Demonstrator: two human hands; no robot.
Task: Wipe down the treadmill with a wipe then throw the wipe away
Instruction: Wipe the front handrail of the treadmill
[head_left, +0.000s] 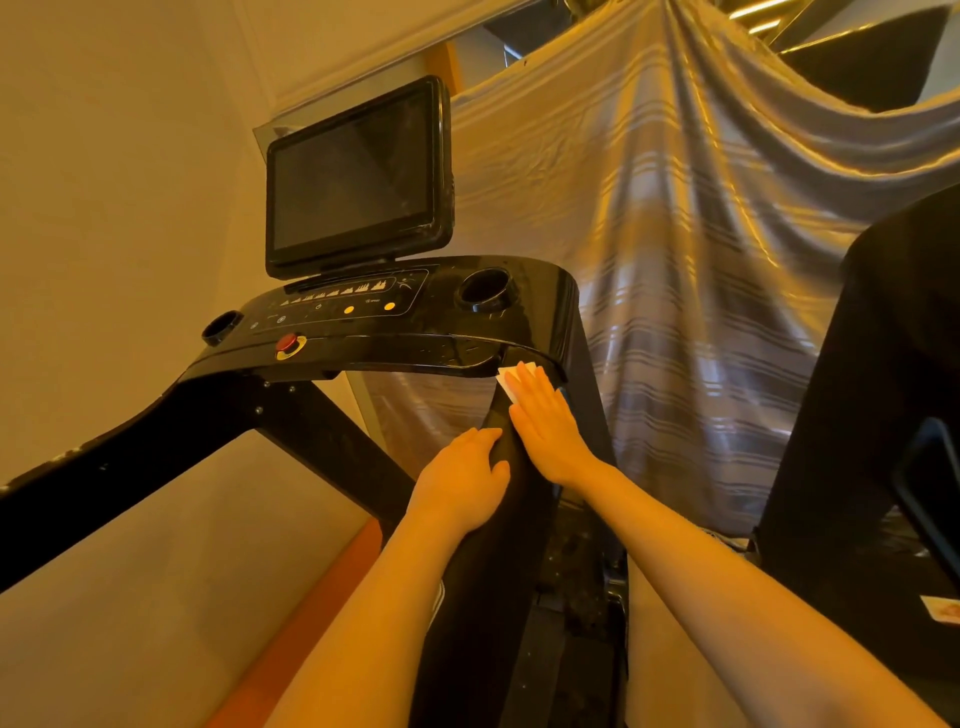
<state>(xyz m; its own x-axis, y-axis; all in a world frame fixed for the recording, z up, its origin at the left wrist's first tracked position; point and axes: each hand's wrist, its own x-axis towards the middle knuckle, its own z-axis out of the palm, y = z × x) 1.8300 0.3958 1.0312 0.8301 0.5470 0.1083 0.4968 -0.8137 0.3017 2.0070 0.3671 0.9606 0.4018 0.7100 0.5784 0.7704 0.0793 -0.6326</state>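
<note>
One treadmill (363, 332) is present, fitted with one screen (356, 176). Two cup holders (485, 291) sit in the console, the nearer just above the wipe, the other at the console's far end. Two yellow buttons (349, 309) and one red stop knob (287, 344) lie between the holders. One white wipe (506, 382) is counted, under the right hand (545, 421). Two hands: the left hand (465, 483) rests beside the right on the same rail. One striped cloth (675, 260) hangs behind.
</note>
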